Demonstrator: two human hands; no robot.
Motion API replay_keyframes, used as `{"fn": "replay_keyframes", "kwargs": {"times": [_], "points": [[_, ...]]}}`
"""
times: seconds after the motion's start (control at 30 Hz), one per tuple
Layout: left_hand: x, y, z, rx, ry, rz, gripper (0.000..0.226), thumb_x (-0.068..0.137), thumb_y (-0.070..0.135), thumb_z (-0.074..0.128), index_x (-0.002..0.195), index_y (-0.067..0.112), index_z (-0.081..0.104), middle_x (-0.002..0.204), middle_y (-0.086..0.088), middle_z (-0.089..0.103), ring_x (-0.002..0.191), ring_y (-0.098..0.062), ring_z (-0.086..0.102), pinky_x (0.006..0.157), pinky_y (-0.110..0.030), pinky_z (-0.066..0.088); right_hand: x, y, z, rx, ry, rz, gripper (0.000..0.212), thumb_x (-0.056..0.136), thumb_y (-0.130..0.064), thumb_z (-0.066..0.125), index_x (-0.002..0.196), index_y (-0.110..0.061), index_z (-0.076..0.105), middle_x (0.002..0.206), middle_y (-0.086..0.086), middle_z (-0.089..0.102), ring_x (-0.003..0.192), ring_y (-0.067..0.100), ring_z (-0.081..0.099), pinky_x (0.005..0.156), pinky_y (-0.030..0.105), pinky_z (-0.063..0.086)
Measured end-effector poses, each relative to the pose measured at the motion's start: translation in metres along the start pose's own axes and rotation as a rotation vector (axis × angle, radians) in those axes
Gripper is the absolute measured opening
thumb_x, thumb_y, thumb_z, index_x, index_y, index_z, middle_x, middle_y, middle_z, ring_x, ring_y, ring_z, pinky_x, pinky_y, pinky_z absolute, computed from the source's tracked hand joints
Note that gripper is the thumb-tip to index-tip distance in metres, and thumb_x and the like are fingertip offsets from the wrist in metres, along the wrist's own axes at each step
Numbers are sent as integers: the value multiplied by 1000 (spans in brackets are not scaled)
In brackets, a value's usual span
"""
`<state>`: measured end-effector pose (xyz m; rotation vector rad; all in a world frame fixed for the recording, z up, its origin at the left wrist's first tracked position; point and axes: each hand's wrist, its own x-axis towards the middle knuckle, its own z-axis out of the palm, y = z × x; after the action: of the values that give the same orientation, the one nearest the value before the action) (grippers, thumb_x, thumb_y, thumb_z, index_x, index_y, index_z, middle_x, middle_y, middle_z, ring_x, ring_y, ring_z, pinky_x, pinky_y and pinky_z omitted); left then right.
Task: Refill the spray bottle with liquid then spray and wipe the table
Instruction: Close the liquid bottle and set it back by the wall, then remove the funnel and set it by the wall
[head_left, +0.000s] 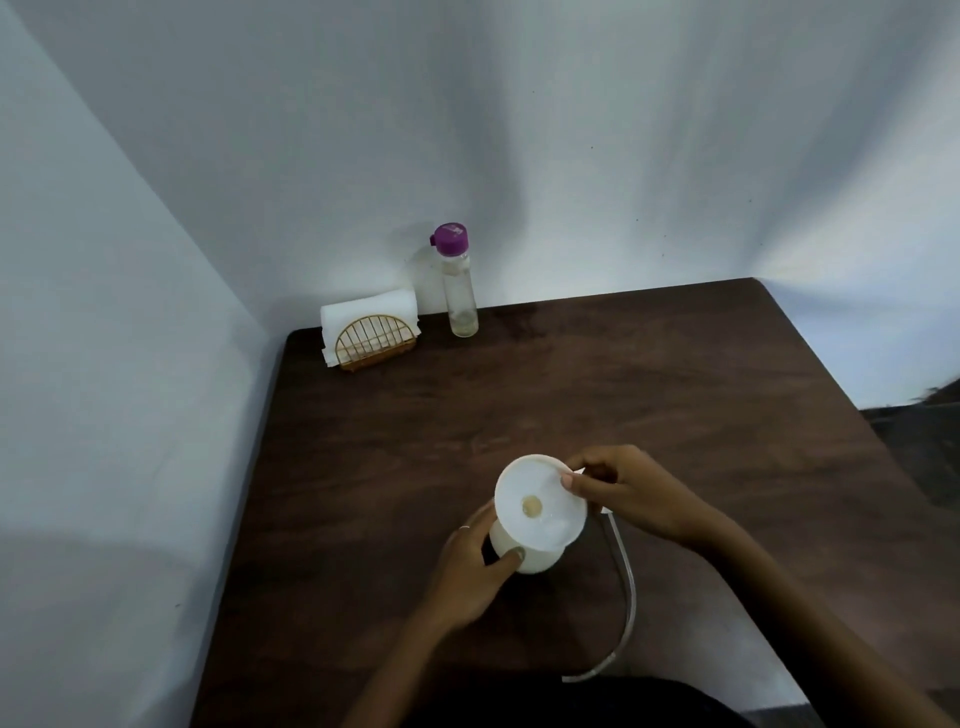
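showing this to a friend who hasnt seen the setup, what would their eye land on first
Most likely the white funnel near the front middle of the dark wooden table, seated on a white bottle that the left hand grips while the right hand pinches the funnel's rim. Next, at the far edge by the wall, the clear bottle with a purple cap beside a gold wire holder of white napkins.

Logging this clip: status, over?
Left hand grips white bottle. Right hand pinches funnel rim on it. Refill bottle capped, far. Nothing blocking.
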<state>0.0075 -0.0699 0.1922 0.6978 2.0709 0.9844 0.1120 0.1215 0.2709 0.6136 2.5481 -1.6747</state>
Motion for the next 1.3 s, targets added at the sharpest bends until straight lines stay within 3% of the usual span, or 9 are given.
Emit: {"fn": "replay_keyframes", "kwargs": {"times": [0.13, 0.33, 0.47, 0.57, 0.77, 1.0, 1.2, 1.3], "points": [[2, 0, -1, 44, -10, -3, 62, 86, 30, 66, 142, 25, 40, 146, 10, 42, 133, -13, 39, 111, -41, 36, -4, -6, 2, 183, 37, 3, 17, 90, -18, 61, 97, -6, 71, 84, 4, 73, 63, 7, 65, 58, 17, 49], [2, -2, -4, 64, -31, -9, 62, 86, 31, 66, 143, 27, 40, 148, 10, 39, 135, -13, 38, 111, -40, 36, -8, -5, 1, 181, 31, 43, 12, 88, -17, 64, 93, -10, 73, 72, -1, 73, 59, 4, 63, 57, 17, 47], [1, -5, -3, 93, -33, -9, 66, 85, 35, 66, 144, 28, 37, 151, 10, 36, 137, -13, 35, 112, -43, 34, -11, -4, 1, 190, 57, 54, 14, 88, -23, 65, 92, -14, 74, 76, 10, 73, 61, 21, 59, 60, 32, 46], [0, -2, -3, 91, -26, -6, 64, 86, 31, 66, 144, 27, 38, 150, 9, 37, 136, -14, 36, 112, -42, 34, -14, -7, 1, 222, 53, 51, 14, 87, -24, 65, 93, -14, 73, 76, 5, 74, 61, 12, 61, 59, 24, 46], [1, -7, -2, 106, -39, -16, 68, 84, 39, 65, 144, 29, 36, 151, 8, 36, 137, -15, 35, 111, -45, 35, -19, -13, -1, 303, 82, 46, 16, 86, -24, 65, 93, -11, 73, 74, 8, 72, 61, 13, 59, 56, 26, 41], [1, -7, -1, 75, -31, -9, 68, 85, 34, 66, 145, 31, 34, 147, 10, 38, 134, -14, 37, 110, -42, 37, -24, -13, -2, 307, 66, 52, 15, 88, -22, 63, 95, -12, 72, 74, 1, 72, 59, 9, 62, 51, 16, 42], [-1, -9, -1, 18, -22, -73, 88, 69, 66, 62, 145, 37, 27, 152, 8, 33, 136, -16, 36, 110, -46, 38, -23, -16, -7, 328, 70, 28, 17, 88, -23, 62, 97, -13, 72, 75, 1, 71, 61, 11, 60, 52, 20, 42], [-5, 2, -11, -54, 34, -68, 70, 84, 53, 60, 144, 34, 31, 148, 11, 33, 134, -16, 39, 106, -38, 40, -22, -19, -12, 367, 89, -2, 17, 88, -22, 62, 97, -12, 72, 74, 0, 70, 60, 15, 59, 51, 20, 42]]}}
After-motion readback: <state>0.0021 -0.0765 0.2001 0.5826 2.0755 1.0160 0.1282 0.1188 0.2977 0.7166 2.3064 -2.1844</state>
